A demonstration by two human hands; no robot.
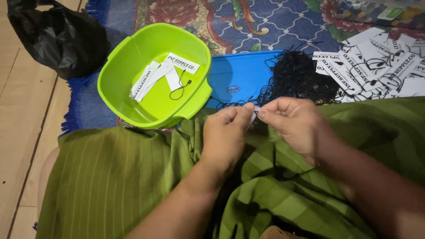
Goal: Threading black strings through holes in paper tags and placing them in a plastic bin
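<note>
Green striped cloth (124,177) drapes over the person's lap nearest the camera, and both forearms reach out across it; the left hand (226,132) and the right hand (290,126) meet at the middle, thumb and forefinger of each pinched shut on a small white tag (253,116) held between them, with a thin black string seeming to run at the same spot, though it is too fine to trace; the step in hand looks like threading or looping a string through the tag's hole. Just beyond the hands a tangle of black strings (296,75) lies on a blue lid (239,75); far right, a heap of white tags (376,66) spreads over the patterned rug (265,22); far left, a lime-green basin (195,99) holds a few strung tags; a black plastic bag (57,35) sits at the far left corner. Pulling the loop snug would call for a steady pinch on the tag.
</note>
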